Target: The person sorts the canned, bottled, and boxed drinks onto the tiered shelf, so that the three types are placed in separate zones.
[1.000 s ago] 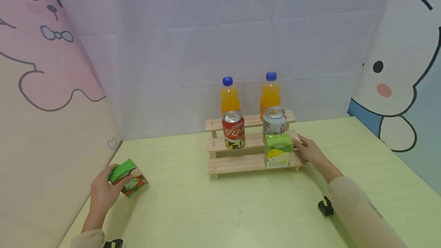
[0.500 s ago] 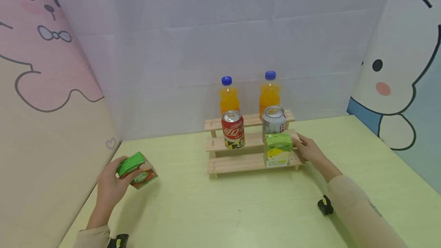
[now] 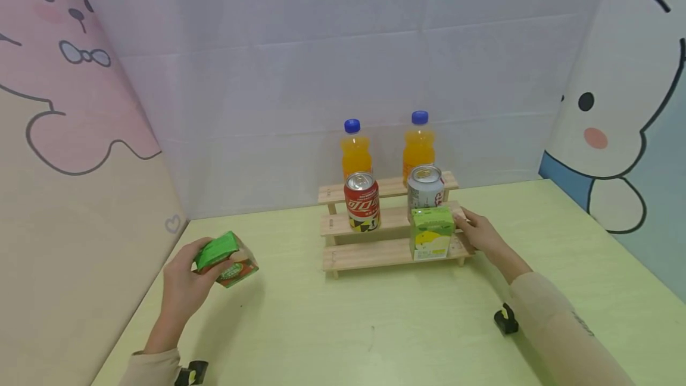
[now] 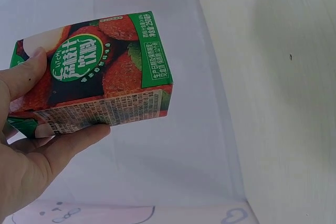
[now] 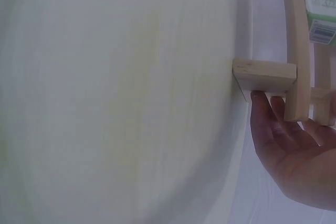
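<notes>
My left hand (image 3: pixel 184 285) grips a litchi juice carton (image 3: pixel 230 261) by its top end, holding it tilted above the table at the left. In the left wrist view the carton (image 4: pixel 100 72) lies between thumb and fingers, its base facing away from the hand. At the right end of a three-step wooden display rack (image 3: pixel 370 255), my right hand (image 3: pixel 482 237) holds the side of the steps. The right wrist view has those fingers (image 5: pixel 262 116) curled behind the rack's leg; the thumb is mostly out of sight. A green-and-yellow juice carton (image 3: pixel 432 237) stands on the lowest step, right side.
On the middle step stand a red cola can (image 3: pixel 362 204) and a silver can (image 3: pixel 426 188). Two orange drink bottles (image 3: pixel 356 153) with blue caps occupy the top step. Behind the pale table (image 3: pixel 321 326) hangs a white cloth (image 3: pixel 268 88); printed panels flank both sides.
My left hand has moved to the right and farther from me, carrying the litchi carton toward the rack. The right hand and the rack stay in place.
</notes>
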The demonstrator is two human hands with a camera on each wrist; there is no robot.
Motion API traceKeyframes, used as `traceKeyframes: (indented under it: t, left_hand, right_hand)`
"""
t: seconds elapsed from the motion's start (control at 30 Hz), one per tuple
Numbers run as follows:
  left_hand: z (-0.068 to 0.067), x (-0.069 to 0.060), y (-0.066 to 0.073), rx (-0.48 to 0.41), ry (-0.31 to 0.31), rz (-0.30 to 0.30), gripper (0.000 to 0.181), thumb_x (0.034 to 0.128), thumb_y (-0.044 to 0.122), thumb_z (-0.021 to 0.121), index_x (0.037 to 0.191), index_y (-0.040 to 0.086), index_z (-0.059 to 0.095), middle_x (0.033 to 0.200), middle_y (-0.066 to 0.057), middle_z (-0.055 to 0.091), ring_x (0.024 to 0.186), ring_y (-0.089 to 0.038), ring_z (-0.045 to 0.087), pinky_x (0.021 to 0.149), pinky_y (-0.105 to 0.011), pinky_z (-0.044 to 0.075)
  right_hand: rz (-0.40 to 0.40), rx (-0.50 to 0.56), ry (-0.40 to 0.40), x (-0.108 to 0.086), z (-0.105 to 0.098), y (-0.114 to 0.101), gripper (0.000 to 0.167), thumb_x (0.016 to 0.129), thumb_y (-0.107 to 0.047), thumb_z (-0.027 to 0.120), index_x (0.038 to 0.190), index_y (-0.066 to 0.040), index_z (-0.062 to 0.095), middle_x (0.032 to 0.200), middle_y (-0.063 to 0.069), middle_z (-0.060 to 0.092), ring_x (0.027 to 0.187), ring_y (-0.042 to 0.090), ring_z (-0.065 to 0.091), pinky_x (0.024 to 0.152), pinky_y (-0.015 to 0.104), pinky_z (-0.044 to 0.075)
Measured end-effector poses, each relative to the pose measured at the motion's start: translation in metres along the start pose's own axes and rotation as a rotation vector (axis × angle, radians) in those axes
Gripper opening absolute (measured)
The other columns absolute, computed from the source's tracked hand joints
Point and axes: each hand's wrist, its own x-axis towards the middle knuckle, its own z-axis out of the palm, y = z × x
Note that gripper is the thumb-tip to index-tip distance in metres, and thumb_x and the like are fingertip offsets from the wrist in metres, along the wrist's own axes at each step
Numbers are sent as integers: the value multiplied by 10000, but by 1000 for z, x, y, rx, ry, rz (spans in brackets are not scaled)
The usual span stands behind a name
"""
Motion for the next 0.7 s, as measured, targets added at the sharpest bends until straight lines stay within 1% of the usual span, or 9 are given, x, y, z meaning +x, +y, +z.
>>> traceKeyframes:
  t: [0.07, 0.23, 0.3, 0.37, 0.53, 0.63, 0.7]
  left_hand:
    - [2, 1, 3, -17, 7, 13, 484, 569, -82, 808, 1002, -49, 595, 899, -160, 599, 804, 96, 426, 540, -38, 412]
    - [8, 3, 9, -41, 36, 61, 497, 545, -94, 816, 990, -55, 599, 890, -170, 600, 809, 108, 432, 524, -42, 419]
    - [10, 3, 12, -51, 47, 81, 502, 534, -99, 818, 984, -57, 600, 880, -170, 601, 810, 105, 438, 536, -37, 418]
    - [12, 4, 16, -61, 53, 97, 502, 529, -102, 819, 980, -55, 603, 872, -166, 601, 811, 99, 443, 547, -35, 418]
    - [18, 6, 23, -83, 52, 148, 512, 518, -101, 822, 980, -50, 605, 864, -145, 602, 811, 65, 464, 574, -35, 422]
    - [22, 8, 28, -92, 54, 188, 515, 508, -101, 825, 971, -51, 606, 849, -135, 604, 796, 35, 481, 573, -52, 437]
    - [24, 9, 31, -106, 53, 207, 517, 502, -105, 826, 967, -55, 605, 841, -133, 605, 785, 21, 489, 563, -65, 448]
  right_hand:
    - [-1, -9, 0, 0, 0, 0, 633, 985, -400, 287, 1436, 10, 112, 1282, 325, 414, 1042, 338, 422, 662, 288, 395]
    - [2, 3, -3, 0, 0, 0, 628, 988, -386, 291, 1435, 13, 105, 1282, 330, 411, 1012, 339, 435, 610, 287, 404]
    - [1, 4, 0, 0, 0, -1, 626, 988, -384, 294, 1434, 16, 112, 1274, 330, 418, 979, 321, 445, 589, 281, 404]
    - [2, 8, -1, 0, 0, -1, 623, 989, -379, 296, 1435, 15, 113, 1269, 329, 424, 904, 299, 469, 567, 281, 403]
    - [11, 10, -1, 0, 0, -2, 623, 989, -376, 297, 1436, 14, 108, 1268, 327, 425, 747, 187, 462, 525, 285, 398]
    - [11, 17, -2, 0, -1, -1, 621, 989, -375, 300, 1437, 11, 110, 1267, 328, 425, 692, 159, 444, 514, 282, 394]
    - [8, 13, 0, 0, -1, -1, 624, 988, -381, 299, 1436, 11, 114, 1268, 327, 425, 711, 170, 449, 522, 279, 396]
